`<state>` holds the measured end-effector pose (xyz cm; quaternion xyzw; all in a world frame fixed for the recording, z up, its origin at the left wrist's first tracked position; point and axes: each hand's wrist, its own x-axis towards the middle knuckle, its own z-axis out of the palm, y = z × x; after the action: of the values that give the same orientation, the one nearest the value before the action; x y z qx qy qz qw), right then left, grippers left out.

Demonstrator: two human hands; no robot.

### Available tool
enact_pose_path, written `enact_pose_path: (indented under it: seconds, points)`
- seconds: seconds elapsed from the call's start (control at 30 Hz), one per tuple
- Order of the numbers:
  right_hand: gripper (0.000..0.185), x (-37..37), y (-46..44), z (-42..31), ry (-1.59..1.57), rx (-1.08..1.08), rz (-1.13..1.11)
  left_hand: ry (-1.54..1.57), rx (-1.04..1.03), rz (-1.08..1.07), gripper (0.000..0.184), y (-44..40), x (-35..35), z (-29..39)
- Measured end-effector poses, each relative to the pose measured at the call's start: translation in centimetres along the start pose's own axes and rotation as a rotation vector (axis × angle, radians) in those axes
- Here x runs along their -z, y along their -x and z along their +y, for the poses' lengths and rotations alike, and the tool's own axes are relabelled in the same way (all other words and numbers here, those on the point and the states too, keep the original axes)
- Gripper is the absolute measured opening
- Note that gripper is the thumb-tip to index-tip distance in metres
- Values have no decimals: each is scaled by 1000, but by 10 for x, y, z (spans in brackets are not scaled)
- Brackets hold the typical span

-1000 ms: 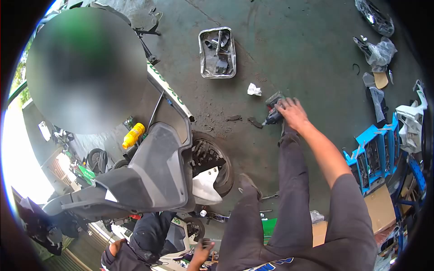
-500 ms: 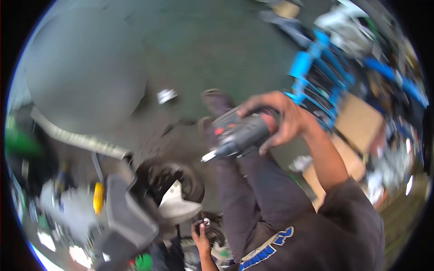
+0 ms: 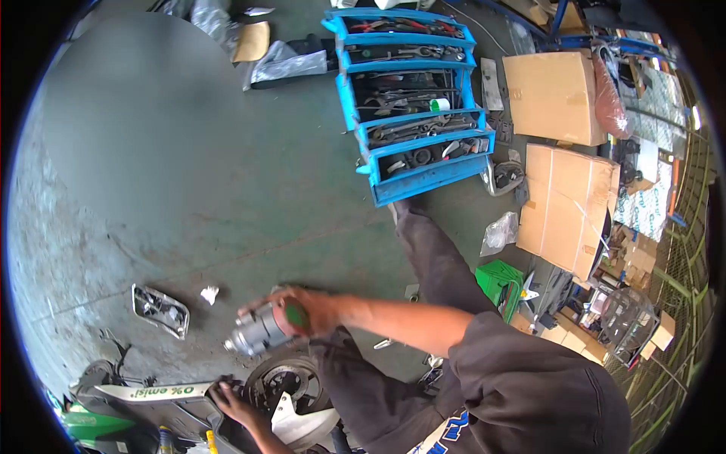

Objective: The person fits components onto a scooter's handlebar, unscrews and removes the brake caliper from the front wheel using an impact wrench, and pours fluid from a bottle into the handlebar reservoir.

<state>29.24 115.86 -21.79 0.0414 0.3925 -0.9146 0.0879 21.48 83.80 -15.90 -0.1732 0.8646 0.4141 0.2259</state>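
Note:
A grey power driver (image 3: 265, 330) with a red and green rear end is gripped in my right hand (image 3: 314, 309), its tip pointing left above the floor. Lower down, my left hand (image 3: 234, 405) rests by the white panel (image 3: 155, 393) of a scooter; its fingers look spread over the dark edge there, and nothing shows in them. The scooter's wheel (image 3: 291, 384) and white fender (image 3: 301, 424) lie just right of that hand. A metal tray (image 3: 184, 324) of parts and a crumpled white paper (image 3: 209, 294) are on the floor beyond the driver.
An open blue toolbox (image 3: 423, 180) full of tools stands at top centre, close to one of my feet. Cardboard boxes (image 3: 563, 204), a green crate (image 3: 497, 284) and a fan (image 3: 629, 321) are at the right. Plastic-wrapped parts (image 3: 289, 63) lie at the top left.
The view has swung right toward the toolbox. My right hand has lifted the driver off the floor and turned it left. My left hand has reached the scooter's panel.

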Motion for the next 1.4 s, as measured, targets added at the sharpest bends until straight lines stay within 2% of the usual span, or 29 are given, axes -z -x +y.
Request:
enact_pose_path:
  seconds: [0.03, 0.1, 0.13, 0.2, 0.23, 0.33, 0.37, 0.4, 0.43, 0.47, 0.5, 0.53, 0.57, 0.63, 0.67, 0.7, 0.73, 0.77, 0.83, 0.87, 0.97, 1.03, 1.07, 1.13, 1.2, 1.27, 1.33, 1.37, 1.4]
  points:
    - [70, 9, 23, -8, 34, 47, 104, 35, -49, -2, 35, -24, -16, 0]
    - [53, 37, 76, -14, -11, 130, 275, 116, -107, 30, 28, -45, -92, 54]
    - [57, 53, 106, -18, -253, -92, 354, 105, -177, 6, 28, -57, -135, 77]
    - [69, 94, 164, -19, -79, -160, 467, 192, -167, 47, 34, -69, -253, 126]
    - [75, 115, 193, -19, 4, -202, 521, 118, -316, -70, 35, -70, -315, 146]
    - [77, 187, 232, -55, 17, -278, 669, -141, -508, -568, 31, -54, -516, 207]
    - [77, 209, 237, -61, 52, -109, 770, -461, -730, -621, 29, -21, -588, 244]
    - [78, 227, 239, -67, 81, 64, 874, -486, -803, -715, 29, -1, -650, 259]
    - [78, 244, 241, -80, 77, 87, 908, -543, -1003, -818, 27, 22, -704, 276]
    - [76, 260, 243, -100, -88, 151, 940, -705, -1154, -870, 25, 25, -762, 281]
    - [75, 270, 244, -115, -257, 215, 967, -676, -1336, -819, 22, 31, -813, 282]
    - [75, 279, 245, -117, -288, 238, 969, -610, -1388, -862, 23, 28, -864, 278]
    - [72, 287, 246, -117, -369, 296, 1089, -678, -1341, -859, 23, 41, -899, 282]
    - [70, 299, 252, -110, -477, 359, 1210, -768, -1300, -860, 24, 54, -943, 289]
    - [54, 302, 262, -108, -264, 205, 1330, -992, -1359, -779, 24, 54, -959, 287]
    - [39, 306, 269, -106, -26, 178, 1457, -1209, -1412, -693, 25, 58, -975, 283]
    - [24, 309, 275, -106, 213, 119, 1594, -1219, -1414, -705, 25, 57, -984, 279]
    - [24, 307, 275, -91, -421, 95, 1538, -1168, -1399, -648, 30, 50, -990, 275]
    - [27, 319, 286, -127, -792, 322, 1576, -1123, -1380, -595, 36, 43, -999, 272]
    - [34, 323, 288, -127, -844, 339, 1592, -1166, -1384, -577, 37, 43, -1003, 274]
    - [38, 330, 291, -114, -984, 396, 1554, -1264, -1451, -551, 35, 37, -1005, 280]
    - [40, 332, 291, -123, -984, 373, 1547, -1126, -1621, -650, 26, 42, -992, 287]
    - [39, 334, 289, -130, -933, 397, 1549, -1125, -1610, -656, 26, 44, -983, 287]
    - [38, 336, 287, -135, -814, 426, 1537, -651, -1462, -894, 27, 48, -957, 293]
    - [33, 337, 283, -129, -796, 428, 1470, -601, -1298, -1021, 27, 69, -900, 303]
    - [29, 337, 280, -125, -730, 403, 1370, -473, -1031, -1272, 26, 79, -837, 307]
    - [30, 335, 271, -126, -768, 420, 1310, -655, -1158, -1187, 27, 98, -778, 313]
    - [31, 334, 267, -126, -774, 432, 1280, -505, -747, -1250, 32, 95, -750, 305]
    - [32, 331, 264, -126, -834, 446, 1207, -460, -831, -1239, 33, 88, -727, 297]
